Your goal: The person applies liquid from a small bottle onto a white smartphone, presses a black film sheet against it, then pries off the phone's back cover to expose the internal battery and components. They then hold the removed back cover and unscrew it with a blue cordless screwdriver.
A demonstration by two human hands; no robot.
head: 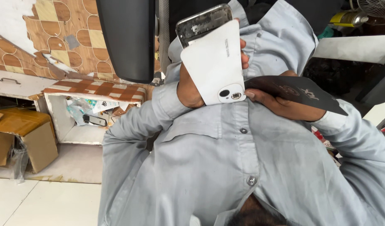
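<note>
My left hand (pixel 189 88) grips a phone (pixel 203 21) whose white back cover (pixel 212 62) is lifted away from the silver frame at one end. The cover's camera cut-out (pixel 230 93) points toward my chest. My right hand (pixel 280 105) pinches a thin black card (pixel 303 95), and its thumb tip rests against the cover's camera corner. Both hands are held close in front of my light blue buttoned shirt (pixel 226 159).
A dark flat panel (pixel 126 38) stands just left of the phone. Lower left is an open white drawer (pixel 58 121) with packets and a small phone inside, and a cardboard box (pixel 27 136). A yellow can (pixel 347 18) and a white shelf (pixel 355 48) are at the upper right.
</note>
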